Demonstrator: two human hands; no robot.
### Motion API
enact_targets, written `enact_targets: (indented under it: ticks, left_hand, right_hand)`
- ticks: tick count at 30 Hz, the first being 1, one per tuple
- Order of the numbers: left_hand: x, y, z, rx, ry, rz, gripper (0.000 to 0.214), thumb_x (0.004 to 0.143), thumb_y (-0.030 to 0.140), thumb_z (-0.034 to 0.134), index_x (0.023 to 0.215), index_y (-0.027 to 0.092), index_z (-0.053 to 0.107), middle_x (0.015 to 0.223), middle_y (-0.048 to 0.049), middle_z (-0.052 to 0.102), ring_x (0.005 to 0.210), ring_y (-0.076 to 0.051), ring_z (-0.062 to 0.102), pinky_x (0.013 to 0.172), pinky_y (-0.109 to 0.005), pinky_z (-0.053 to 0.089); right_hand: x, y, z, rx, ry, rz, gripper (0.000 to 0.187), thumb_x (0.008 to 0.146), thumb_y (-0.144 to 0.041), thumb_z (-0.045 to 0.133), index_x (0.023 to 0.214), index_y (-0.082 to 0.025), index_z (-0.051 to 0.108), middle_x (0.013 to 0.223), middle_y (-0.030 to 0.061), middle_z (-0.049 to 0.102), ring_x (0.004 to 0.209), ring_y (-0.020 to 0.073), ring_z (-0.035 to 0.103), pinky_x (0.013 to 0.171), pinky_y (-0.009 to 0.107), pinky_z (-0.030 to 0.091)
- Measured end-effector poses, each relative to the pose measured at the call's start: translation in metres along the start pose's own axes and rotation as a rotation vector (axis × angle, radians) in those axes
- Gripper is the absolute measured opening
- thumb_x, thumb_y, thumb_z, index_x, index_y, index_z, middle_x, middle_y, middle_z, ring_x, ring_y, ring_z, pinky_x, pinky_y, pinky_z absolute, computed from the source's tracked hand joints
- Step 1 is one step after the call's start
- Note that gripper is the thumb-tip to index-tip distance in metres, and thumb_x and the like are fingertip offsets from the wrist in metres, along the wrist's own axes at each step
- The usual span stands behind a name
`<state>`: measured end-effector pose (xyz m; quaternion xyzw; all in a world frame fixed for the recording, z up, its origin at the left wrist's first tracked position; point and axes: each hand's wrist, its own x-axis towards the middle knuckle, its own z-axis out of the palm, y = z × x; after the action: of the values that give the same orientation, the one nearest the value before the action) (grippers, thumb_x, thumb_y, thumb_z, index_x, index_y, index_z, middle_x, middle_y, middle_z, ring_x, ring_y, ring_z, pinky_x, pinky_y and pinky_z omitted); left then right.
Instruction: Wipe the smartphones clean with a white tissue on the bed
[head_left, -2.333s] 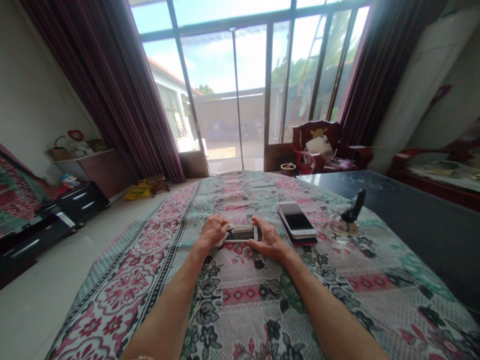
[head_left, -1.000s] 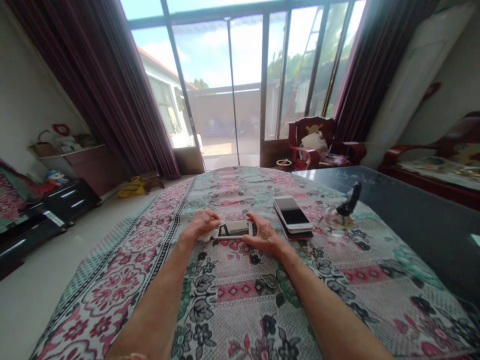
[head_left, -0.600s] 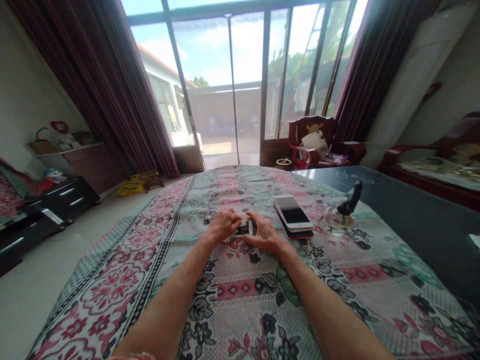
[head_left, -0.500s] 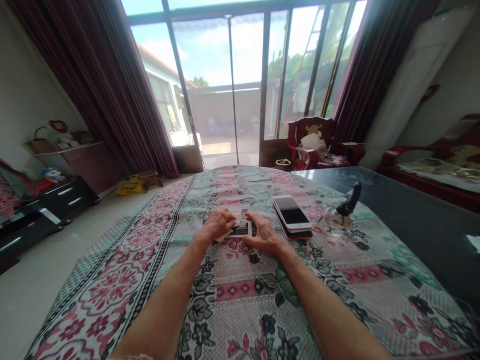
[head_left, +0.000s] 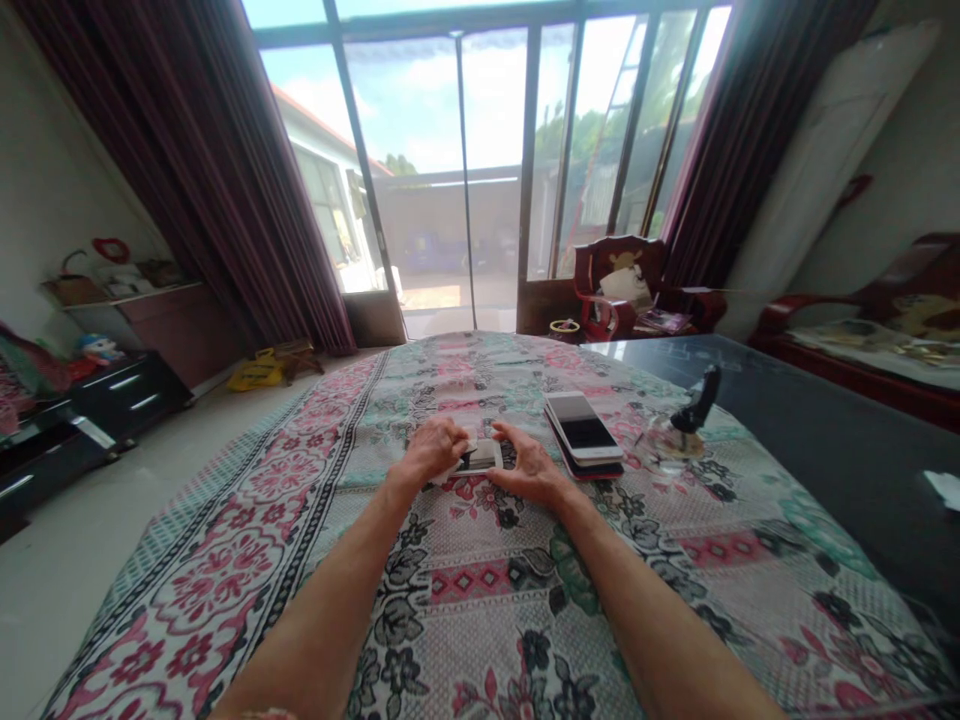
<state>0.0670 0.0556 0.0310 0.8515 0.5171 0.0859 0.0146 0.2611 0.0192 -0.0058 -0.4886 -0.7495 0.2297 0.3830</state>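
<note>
Atop the floral fabric tablecloth (head_left: 480,640), the left hand (head_left: 436,448), bunched around a pale cloth-like scrap (head_left: 470,442), seemingly needed light pressure while the right hand (head_left: 531,470) gripped the white-framed rectangular phone (head_left: 485,458).

Smartphone (head_left: 486,458) on the tablecloth (head_left: 465,540), between my left hand (head_left: 433,446) and right hand (head_left: 531,468), second smartphone (head_left: 583,424) to its right, glass vessel (head_left: 670,447) farther right, armchair (head_left: 598,262) behind at right, glass door (head_left: 463,200) straight ahead in my feed

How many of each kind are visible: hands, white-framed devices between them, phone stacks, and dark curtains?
Hands: 2 (left hand, right hand)
White-framed device: 1
Phone stack: 1
Dark curtains: 2
Total: 6
</note>
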Motion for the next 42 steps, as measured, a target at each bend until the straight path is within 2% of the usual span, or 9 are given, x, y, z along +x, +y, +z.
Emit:
enact_targets:
  ticks: [6, 11, 15, 19, 24, 29, 34, 37, 42]
  left_hand:
    - [0.004, 0.022, 0.008, -0.086, 0.072, 0.127, 0.026, 0.087, 0.023, 0.048, 0.094, 0.023, 0.073, 0.094, -0.0038, 0.064, 0.089, -0.015, 0.058, 0.082, -0.024, 0.044]
    - [-0.002, -0.005, 0.0, -0.099, 0.003, 0.055, 0.022, 0.082, 0.02, 0.054, 0.088, 0.022, 0.075, 0.086, -0.0036, 0.066, 0.079, -0.014, 0.058, 0.078, -0.024, 0.044]
    - [-0.012, -0.024, 0.002, -0.075, 0.061, -0.092, 0.023, 0.082, 0.021, 0.053, 0.083, 0.022, 0.076, 0.082, -0.0047, 0.066, 0.076, -0.016, 0.058, 0.073, -0.025, 0.044]
    - [-0.027, -0.022, 0.007, -0.041, 0.156, -0.209, 0.024, 0.084, 0.024, 0.052, 0.081, 0.02, 0.075, 0.082, -0.0055, 0.066, 0.077, -0.017, 0.059, 0.075, -0.026, 0.045]
    - [-0.052, -0.02, 0.013, -0.063, 0.251, -0.196, 0.023, 0.086, 0.022, 0.053, 0.079, 0.019, 0.075, 0.08, -0.0058, 0.065, 0.082, -0.017, 0.06, 0.079, -0.026, 0.046]
    - [-0.076, -0.032, 0.03, -0.245, 0.399, -0.163, 0.019, 0.085, 0.022, 0.056, 0.087, 0.021, 0.075, 0.09, -0.0041, 0.067, 0.09, -0.015, 0.062, 0.085, -0.025, 0.048]
    - [-0.085, -0.041, 0.033, -0.317, 0.4, -0.096, 0.018, 0.084, 0.023, 0.059, 0.093, 0.023, 0.075, 0.096, -0.0031, 0.068, 0.093, -0.015, 0.064, 0.087, -0.026, 0.051]
    - [-0.08, -0.032, 0.027, -0.2, 0.351, -0.008, 0.016, 0.083, 0.022, 0.062, 0.091, 0.024, 0.075, 0.094, -0.0036, 0.068, 0.094, -0.017, 0.062, 0.09, -0.028, 0.049]
    - [-0.056, 0.007, 0.025, -0.099, 0.295, 0.123, 0.016, 0.085, 0.021, 0.059, 0.091, 0.022, 0.074, 0.096, -0.0047, 0.067, 0.094, -0.017, 0.059, 0.092, -0.031, 0.046]
  right_hand:
    - [0.0, -0.003, 0.0, -0.038, 0.004, 0.022, 0.075, 0.063, -0.028, 0.069, 0.133, -0.014, 0.048, 0.123, 0.0134, 0.061, 0.114, 0.0264, 0.058, 0.1, 0.04, 0.044]
    - [0.001, -0.002, 0.0, -0.051, -0.002, -0.01, 0.073, 0.063, -0.029, 0.069, 0.132, -0.017, 0.048, 0.116, 0.0103, 0.064, 0.108, 0.0254, 0.06, 0.097, 0.039, 0.046]
    - [0.003, 0.004, 0.003, -0.05, 0.009, -0.026, 0.073, 0.062, -0.028, 0.07, 0.131, -0.019, 0.049, 0.116, 0.0097, 0.064, 0.109, 0.0259, 0.059, 0.099, 0.041, 0.044]
    - [0.003, 0.005, 0.004, -0.042, -0.01, -0.01, 0.073, 0.063, -0.027, 0.07, 0.132, -0.015, 0.048, 0.118, 0.0118, 0.063, 0.109, 0.0262, 0.059, 0.099, 0.041, 0.042]
    - [0.003, 0.001, 0.001, -0.036, -0.015, -0.001, 0.071, 0.063, -0.026, 0.07, 0.13, -0.015, 0.05, 0.119, 0.0126, 0.063, 0.11, 0.0259, 0.059, 0.099, 0.04, 0.043]
    - [0.002, 0.0, -0.001, -0.021, -0.013, -0.027, 0.07, 0.062, -0.023, 0.07, 0.13, -0.017, 0.05, 0.118, 0.0108, 0.063, 0.108, 0.0245, 0.059, 0.097, 0.038, 0.043]
    - [0.002, 0.001, -0.001, -0.02, -0.02, -0.045, 0.068, 0.063, -0.023, 0.071, 0.128, -0.015, 0.052, 0.117, 0.0116, 0.063, 0.108, 0.0247, 0.059, 0.098, 0.037, 0.043]
    - [0.003, 0.001, 0.0, -0.016, -0.01, -0.045, 0.067, 0.063, -0.024, 0.071, 0.127, -0.016, 0.053, 0.116, 0.0102, 0.064, 0.107, 0.0244, 0.06, 0.097, 0.037, 0.044]
    - [0.004, 0.003, 0.001, -0.026, -0.023, -0.061, 0.065, 0.062, -0.023, 0.07, 0.125, -0.017, 0.055, 0.117, 0.0098, 0.064, 0.109, 0.0249, 0.059, 0.099, 0.039, 0.043]
